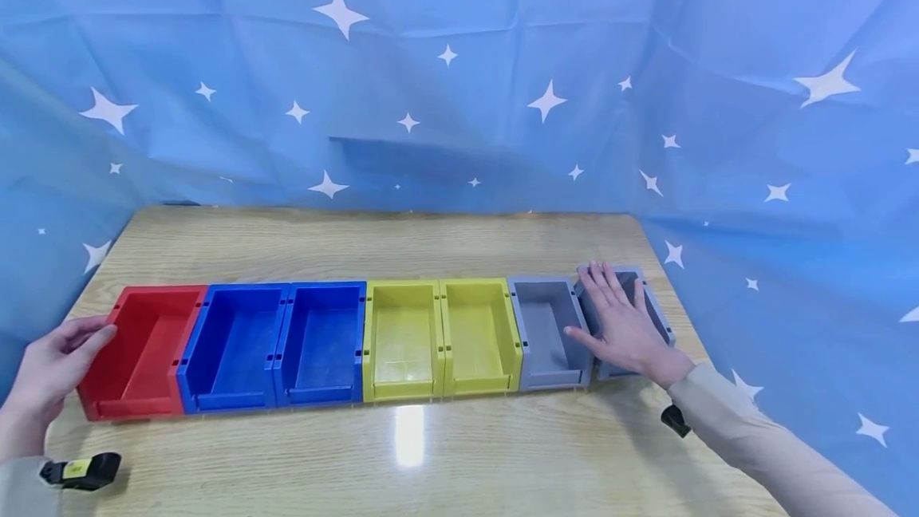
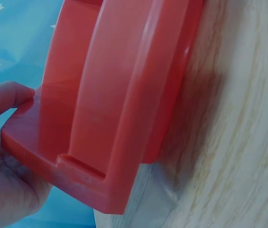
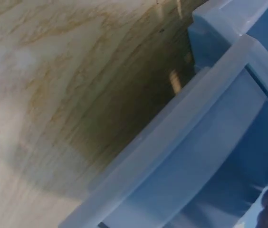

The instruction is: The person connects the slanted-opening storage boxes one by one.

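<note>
At the left end of a row of bins, my left hand pinches the side wall of the red bin, thumb over the rim and fingers outside. The left wrist view shows this red bin close up, its front lip toward the camera. My right hand has its fingers straight and spread over the outermost grey bin, partly hiding it. That bin sits slightly angled beside the other grey bin. In the right wrist view a grey bin's front lip fills much of the picture, with only part of my hand at the edge.
Between the red and grey bins stand two blue bins and two yellow bins, side by side. All rest on a wooden table. A blue cloth with white stars hangs behind the table and at its sides.
</note>
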Tool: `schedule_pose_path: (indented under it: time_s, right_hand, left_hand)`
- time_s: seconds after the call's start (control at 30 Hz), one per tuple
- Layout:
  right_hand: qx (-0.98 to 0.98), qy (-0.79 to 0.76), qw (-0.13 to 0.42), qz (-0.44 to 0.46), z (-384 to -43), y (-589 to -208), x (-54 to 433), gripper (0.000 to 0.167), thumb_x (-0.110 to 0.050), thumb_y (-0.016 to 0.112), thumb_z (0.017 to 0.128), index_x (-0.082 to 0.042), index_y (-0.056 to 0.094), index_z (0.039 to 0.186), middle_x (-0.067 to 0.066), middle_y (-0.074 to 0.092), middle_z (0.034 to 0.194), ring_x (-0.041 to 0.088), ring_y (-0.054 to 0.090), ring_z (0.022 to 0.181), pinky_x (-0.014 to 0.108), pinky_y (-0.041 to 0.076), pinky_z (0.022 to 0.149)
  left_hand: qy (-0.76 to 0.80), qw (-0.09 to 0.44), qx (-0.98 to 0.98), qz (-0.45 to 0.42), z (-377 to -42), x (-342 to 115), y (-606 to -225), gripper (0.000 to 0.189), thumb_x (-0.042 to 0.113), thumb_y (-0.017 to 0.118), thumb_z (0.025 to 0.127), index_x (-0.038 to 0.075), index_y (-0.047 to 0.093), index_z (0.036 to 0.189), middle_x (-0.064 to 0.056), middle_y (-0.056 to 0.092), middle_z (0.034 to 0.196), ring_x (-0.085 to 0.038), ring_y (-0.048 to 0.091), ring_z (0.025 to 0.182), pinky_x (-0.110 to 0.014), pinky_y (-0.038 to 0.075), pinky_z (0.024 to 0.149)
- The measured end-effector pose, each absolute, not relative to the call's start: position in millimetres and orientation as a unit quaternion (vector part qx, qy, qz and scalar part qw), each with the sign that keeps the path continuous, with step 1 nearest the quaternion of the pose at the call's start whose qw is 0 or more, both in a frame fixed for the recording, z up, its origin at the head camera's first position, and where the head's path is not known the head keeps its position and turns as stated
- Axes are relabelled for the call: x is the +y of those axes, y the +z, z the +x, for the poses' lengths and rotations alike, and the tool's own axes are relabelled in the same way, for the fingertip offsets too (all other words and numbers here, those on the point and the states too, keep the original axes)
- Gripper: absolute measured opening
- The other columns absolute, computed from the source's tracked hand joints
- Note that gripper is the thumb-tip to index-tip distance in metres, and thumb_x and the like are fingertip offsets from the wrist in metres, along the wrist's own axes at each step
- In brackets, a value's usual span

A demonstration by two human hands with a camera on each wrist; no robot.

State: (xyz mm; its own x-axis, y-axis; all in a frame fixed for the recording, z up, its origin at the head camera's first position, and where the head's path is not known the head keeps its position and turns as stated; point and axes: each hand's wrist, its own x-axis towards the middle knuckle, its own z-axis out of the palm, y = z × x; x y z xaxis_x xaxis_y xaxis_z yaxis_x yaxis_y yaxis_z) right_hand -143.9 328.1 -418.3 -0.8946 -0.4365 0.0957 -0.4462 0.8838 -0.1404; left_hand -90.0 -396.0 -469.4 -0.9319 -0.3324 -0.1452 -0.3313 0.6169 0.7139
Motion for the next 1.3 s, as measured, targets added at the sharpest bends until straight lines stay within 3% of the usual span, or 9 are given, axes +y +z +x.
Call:
schedule_pose_path:
  time_s: [0.1,0.33,0.5,0.87,0.97,1.0,1.1,1.13,1.3]
  right_hand:
    - [-0.971,0.084,0.037,0.219,-142.7,-421.3,327.5,0.087,-0.051,0.055,0.088,-0.005,0.014,0.150,0.016,0.003,0.155,0.028,-0.004,0.142,0.069,-0.002,0.102]
    - [-0.973,0.083,0.038,0.213,-142.4,-427.2,324.0,0.086,-0.053,0.054,0.088,-0.006,0.017,0.150,0.015,0.002,0.156,0.027,-0.005,0.143,0.069,-0.002,0.102]
    - [-0.973,0.084,0.040,0.210,-142.3,-430.0,325.1,0.086,-0.052,0.055,0.088,-0.006,0.018,0.150,0.015,0.005,0.155,0.025,-0.006,0.142,0.069,-0.002,0.102]
    - [-0.978,0.074,0.040,0.191,-143.9,-429.6,326.9,0.090,-0.057,0.055,0.085,-0.007,0.018,0.150,0.019,0.012,0.154,0.029,-0.002,0.143,0.068,-0.002,0.103]
    - [-0.979,0.076,0.035,0.186,-144.5,-430.6,327.7,0.090,-0.057,0.055,0.085,-0.008,0.017,0.150,0.019,0.012,0.154,0.024,-0.006,0.142,0.068,-0.003,0.103]
    - [-0.979,0.077,0.035,0.185,-144.8,-430.9,327.7,0.090,-0.057,0.055,0.085,-0.008,0.016,0.150,0.020,0.013,0.154,0.024,-0.006,0.142,0.068,-0.002,0.103]
    - [-0.980,0.077,0.038,0.182,-146.6,-431.1,327.4,0.090,-0.058,0.054,0.085,-0.009,0.015,0.151,0.020,0.013,0.154,0.023,-0.006,0.142,0.068,-0.002,0.103]
    - [-0.980,0.076,0.037,0.181,-147.1,-430.9,327.2,0.091,-0.059,0.054,0.085,-0.009,0.015,0.151,0.019,0.012,0.154,0.024,-0.006,0.142,0.068,-0.002,0.103]
    - [-0.982,0.064,0.015,0.177,-147.6,-429.3,326.5,0.095,-0.062,0.053,0.084,-0.009,0.011,0.151,0.018,0.008,0.155,0.025,-0.008,0.142,0.068,-0.003,0.103]
  left_hand:
    - [-0.398,0.002,-0.899,0.181,-91.2,-396.9,-469.1,0.059,0.035,0.043,0.099,-0.013,0.037,0.132,-0.033,0.050,0.116,0.006,0.042,0.070,-0.014,0.045,0.050]
    - [-0.390,0.011,-0.905,0.170,-87.3,-396.8,-468.2,0.056,0.029,0.042,0.100,-0.018,0.034,0.129,-0.041,0.042,0.117,0.017,0.037,0.064,-0.015,0.045,0.048]
    - [-0.386,0.013,-0.908,0.165,-88.0,-393.1,-466.5,0.053,0.027,0.043,0.099,-0.017,0.036,0.128,-0.041,0.044,0.116,0.016,0.038,0.064,-0.013,0.044,0.050]
    - [-0.393,0.015,-0.903,0.173,-96.8,-391.0,-466.2,0.053,0.030,0.044,0.099,-0.014,0.038,0.128,-0.038,0.047,0.114,0.007,0.043,0.065,-0.014,0.045,0.048]
    - [-0.395,0.014,-0.901,0.181,-98.8,-393.4,-468.1,0.052,0.034,0.044,0.098,-0.009,0.043,0.127,-0.031,0.053,0.113,0.000,0.046,0.069,-0.015,0.044,0.048]
    - [-0.392,0.018,-0.901,0.185,-99.6,-393.9,-468.3,0.051,0.036,0.044,0.098,-0.007,0.044,0.126,-0.022,0.058,0.107,0.000,0.046,0.069,-0.015,0.044,0.047]
    - [-0.392,0.020,-0.900,0.188,-101.3,-393.7,-466.1,0.053,0.036,0.044,0.098,-0.007,0.044,0.128,-0.023,0.058,0.108,0.002,0.044,0.069,-0.015,0.044,0.047]
    - [-0.393,0.016,-0.900,0.188,-100.9,-392.0,-463.9,0.057,0.034,0.043,0.098,-0.012,0.038,0.131,-0.033,0.051,0.116,0.002,0.043,0.071,-0.014,0.044,0.047]
    - [-0.398,0.014,-0.897,0.192,-97.5,-384.9,-456.6,0.058,0.032,0.043,0.099,-0.015,0.034,0.132,-0.040,0.041,0.122,0.013,0.037,0.066,-0.012,0.043,0.047]
